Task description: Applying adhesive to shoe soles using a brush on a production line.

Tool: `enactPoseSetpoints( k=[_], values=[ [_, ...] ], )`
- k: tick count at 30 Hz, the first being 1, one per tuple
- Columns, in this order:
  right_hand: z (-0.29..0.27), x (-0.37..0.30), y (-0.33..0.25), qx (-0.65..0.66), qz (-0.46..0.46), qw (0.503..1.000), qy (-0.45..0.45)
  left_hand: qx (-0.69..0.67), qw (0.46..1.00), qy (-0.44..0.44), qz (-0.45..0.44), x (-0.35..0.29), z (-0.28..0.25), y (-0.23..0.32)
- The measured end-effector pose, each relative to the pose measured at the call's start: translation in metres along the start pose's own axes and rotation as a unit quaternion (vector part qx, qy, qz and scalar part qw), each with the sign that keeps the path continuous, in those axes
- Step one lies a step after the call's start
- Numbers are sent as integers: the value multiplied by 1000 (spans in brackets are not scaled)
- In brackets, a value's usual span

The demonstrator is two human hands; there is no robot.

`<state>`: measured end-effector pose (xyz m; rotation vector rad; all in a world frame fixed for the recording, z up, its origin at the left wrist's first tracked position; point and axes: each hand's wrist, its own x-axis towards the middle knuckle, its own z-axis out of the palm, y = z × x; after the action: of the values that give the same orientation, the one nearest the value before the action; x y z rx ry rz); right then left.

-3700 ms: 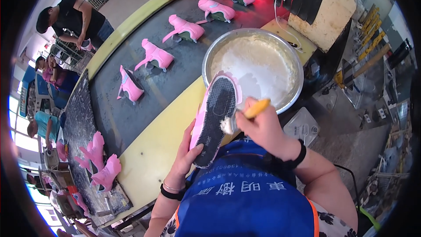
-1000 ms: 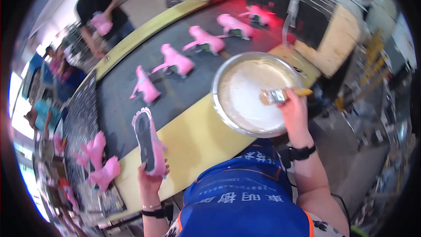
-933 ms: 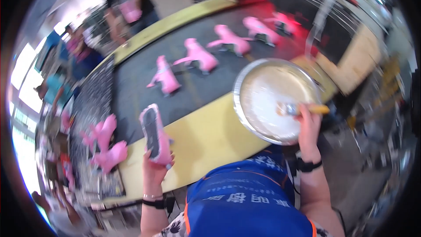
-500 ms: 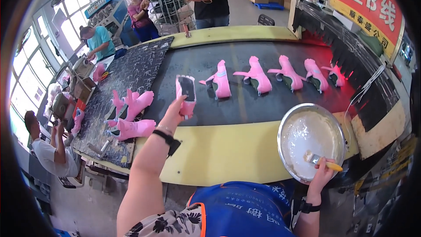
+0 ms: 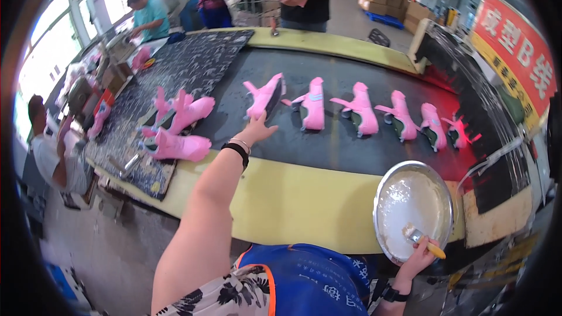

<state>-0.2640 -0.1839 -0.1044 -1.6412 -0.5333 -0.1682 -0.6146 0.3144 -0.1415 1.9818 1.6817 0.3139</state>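
My left hand [image 5: 256,127] reaches over the dark belt [image 5: 293,146]. Its fingertips touch the near end of a pink shoe upper [image 5: 264,96], while the thumb sticks out to the side. That upper rests on the belt, tilted onto its side, with its dark sole edge facing right. In my right hand [image 5: 417,259] is a brush [image 5: 434,250] with a yellow handle, its bristles over the white paste in a round metal bowl [image 5: 383,184]. Several more pink shoe uppers [image 5: 360,108] stand in a row to the right, the farthest under red light.
More pink uppers [image 5: 182,145] are grouped on a black-and-white board [image 5: 225,52] at left, near a hammer [image 5: 130,165]. A yellow ledge [image 5: 281,199] borders the belt. A dark curtained tunnel [image 5: 453,52] stands at right. Across the belt, a person [image 5: 307,0] holds a pink upper.
The upper in my left hand was raised with its dark underside showing; now it lies on the belt, left of the row, and my fingers have loosened. The brush stays over the bowl.
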Motion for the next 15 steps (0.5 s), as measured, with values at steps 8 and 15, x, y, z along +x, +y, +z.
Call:
enactPoseSetpoints(
  k=[8,15],
  values=[
    [-1,2,2,-32,12,999,3,180,793,580,-46,-108,-145,-148],
    [2,-3,-7,-25,25,999,15,88,937,273,-198,-154,-180,-210]
  ],
)
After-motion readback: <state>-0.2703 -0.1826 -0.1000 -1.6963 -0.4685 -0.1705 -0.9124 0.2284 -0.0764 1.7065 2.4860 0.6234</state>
